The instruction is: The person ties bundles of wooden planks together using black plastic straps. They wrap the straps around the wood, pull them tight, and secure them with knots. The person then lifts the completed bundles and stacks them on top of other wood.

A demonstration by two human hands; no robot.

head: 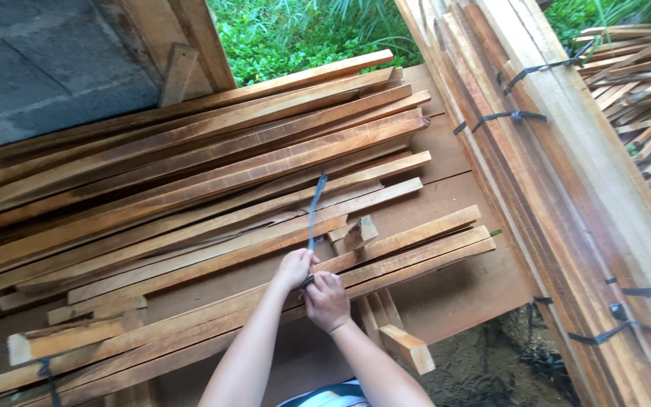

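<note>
A broad wooden counter (446,203) of flat brown boards carries a loose heap of long wooden slats (190,158), too many and too overlapped to count, all running roughly the same slanted way. Behind the heap stands a grey block wall (32,68), and beyond the counter's far edge green plants (295,30) show in an open gap, so the place is half outdoors. Below the counter's near corner lies bare dirt ground (491,362).

One dark strap (315,207) rises from the near side of the heap, at its right end, and stands up over the slats. The left hand (294,267) has its grip pinched on the strap's lower part. The right hand (327,300), touching the left just nearer the counter's near edge, has its grip curled shut on the strap's dark lower end over a pair of slats.

Right of the counter leans one tall bundle of planks (559,173), bound by five dark ties that show. Past it, further right, lies another pile of thin slats (649,83). One short block (408,348) juts out under the counter's near edge.
</note>
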